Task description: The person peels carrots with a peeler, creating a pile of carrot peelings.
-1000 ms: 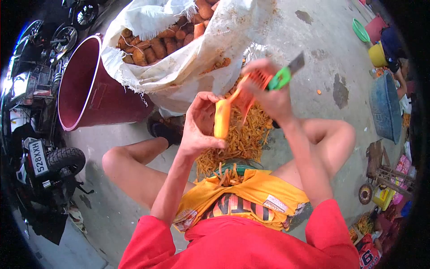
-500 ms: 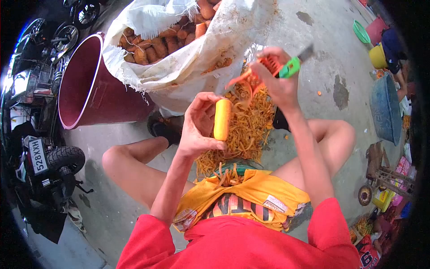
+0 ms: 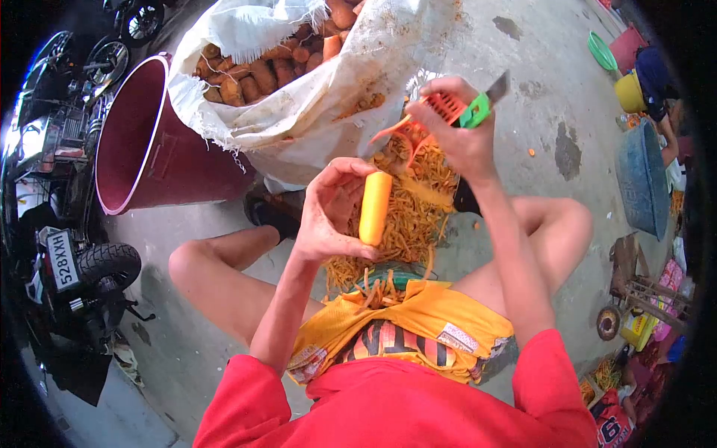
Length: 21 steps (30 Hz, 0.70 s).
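My left hand (image 3: 332, 216) grips a smooth peeled carrot (image 3: 376, 208) upright by its ends, between fingers and thumb. Up and to the right, my right hand (image 3: 459, 123) is wrapped round an orange peeler (image 3: 445, 108) and a green-handled knife (image 3: 476, 111), whose blade points away to the upper right. The peeler's forked end is apart from the carrot. Below both hands lies a heap of orange peelings (image 3: 411, 216), and some peelings rest on the yellow shorts.
A white sack (image 3: 299, 119) of unpeeled carrots stands ahead, beside a large maroon tub (image 3: 168, 153). Motorcycles (image 3: 82, 261) are at the left. At the right are a blue-grey basin (image 3: 643, 179), a small cart and other people partly in view.
The carrot has shifted slightly down and right and tilts a little. My right hand has moved slightly left, and a peeling now shows in the air below the peeler.
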Each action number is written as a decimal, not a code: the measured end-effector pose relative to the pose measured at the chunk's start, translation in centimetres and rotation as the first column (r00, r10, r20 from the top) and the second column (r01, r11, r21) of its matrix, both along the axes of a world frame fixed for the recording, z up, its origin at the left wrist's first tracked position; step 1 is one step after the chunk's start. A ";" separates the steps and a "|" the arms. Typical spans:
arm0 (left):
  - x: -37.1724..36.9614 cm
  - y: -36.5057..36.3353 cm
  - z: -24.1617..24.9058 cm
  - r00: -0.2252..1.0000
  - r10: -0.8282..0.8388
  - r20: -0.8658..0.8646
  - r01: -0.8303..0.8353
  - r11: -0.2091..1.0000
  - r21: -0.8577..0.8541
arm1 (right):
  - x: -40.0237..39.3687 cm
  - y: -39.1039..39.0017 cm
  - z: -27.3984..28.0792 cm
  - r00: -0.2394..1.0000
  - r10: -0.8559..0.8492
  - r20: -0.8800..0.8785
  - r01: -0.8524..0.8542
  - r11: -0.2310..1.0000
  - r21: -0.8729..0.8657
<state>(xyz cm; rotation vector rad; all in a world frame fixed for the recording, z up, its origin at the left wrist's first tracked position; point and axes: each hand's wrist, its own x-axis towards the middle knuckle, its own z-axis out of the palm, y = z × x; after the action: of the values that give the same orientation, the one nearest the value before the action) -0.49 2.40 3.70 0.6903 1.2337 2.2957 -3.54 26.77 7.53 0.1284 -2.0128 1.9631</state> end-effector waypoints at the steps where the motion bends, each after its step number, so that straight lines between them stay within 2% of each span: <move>1: 0.0 0.0 0.1 0.999 0.024 0.023 -0.024 1.000 0.006 | -0.8 0.7 -0.9 0.999 0.002 -0.038 -0.003 1.000 -0.022; 2: -0.2 0.2 0.3 1.000 0.024 0.013 -0.024 1.000 0.009 | -0.4 0.0 -0.2 0.999 0.002 -0.048 -0.003 1.000 -0.019; 4: 0.0 0.4 0.7 0.994 0.093 0.051 -0.090 0.994 -0.060 | 2.2 -2.4 1.6 0.961 0.165 -0.221 -0.166 0.986 0.010; 5: -0.4 0.4 0.7 0.996 0.071 -0.044 -0.073 0.997 -0.039 | 2.5 -2.4 1.9 0.929 0.251 -0.271 -0.185 0.951 0.247; 6: -0.5 0.0 0.8 0.997 0.071 -0.043 -0.073 0.997 -0.041 | 1.9 -2.1 1.6 0.930 0.250 -0.271 -0.184 0.952 0.245; 8: 0.2 -0.6 1.2 1.000 -0.008 -0.010 0.007 0.992 -0.124 | 0.5 -1.1 0.3 0.992 0.103 -0.075 -0.112 0.986 -0.127; 9: 0.2 -0.3 0.8 0.999 0.049 0.000 -0.049 0.998 -0.044 | -0.4 -0.1 0.4 0.999 0.049 -0.019 -0.049 0.998 -0.032; 10: -0.2 0.0 0.9 0.999 0.051 -0.014 -0.051 0.998 -0.035 | -0.5 0.1 0.3 0.998 0.051 -0.033 -0.052 0.998 -0.023; 12: 0.0 0.2 0.9 0.993 0.118 0.020 -0.115 0.988 -0.099 | 1.3 -1.2 1.1 0.968 0.158 -0.197 -0.171 0.984 -0.047; 13: -0.1 0.1 0.8 0.992 0.123 0.019 -0.120 0.988 -0.097 | 2.4 -2.0 1.8 0.947 0.205 -0.247 -0.153 0.965 0.213; 14: -0.3 -0.1 0.7 0.995 0.101 -0.016 -0.102 0.990 -0.102 | 2.0 -2.0 1.6 0.946 0.207 -0.251 -0.155 0.965 0.210; 16: 0.0 -0.7 0.5 0.997 0.045 -0.069 -0.053 0.991 -0.121 | 1.2 -1.7 0.5 0.974 0.185 -0.127 -0.194 0.979 -0.062; 17: 0.2 -0.5 0.5 0.999 0.035 -0.019 -0.037 0.995 -0.089 | 0.2 -0.6 0.5 0.993 0.118 -0.023 -0.120 0.990 -0.070; 18: 0.3 -0.3 0.4 0.999 0.034 -0.025 -0.036 0.996 -0.086 | 0.3 -0.5 0.3 0.993 0.117 -0.029 -0.119 0.991 -0.067; 20: 0.2 0.3 0.5 0.987 0.152 0.046 -0.150 0.988 -0.040 | 0.7 -0.7 0.7 0.981 0.144 -0.127 -0.159 0.980 -0.120; 21: 0.1 0.6 0.5 0.983 0.172 0.061 -0.170 0.985 -0.038 | 1.7 -1.3 1.1 0.962 0.156 -0.223 -0.120 0.979 0.167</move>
<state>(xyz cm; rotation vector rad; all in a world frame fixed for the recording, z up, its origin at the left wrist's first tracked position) -0.38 3.03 4.24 0.5135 1.3438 2.4091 -1.80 25.43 8.60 0.5264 -2.0395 1.7731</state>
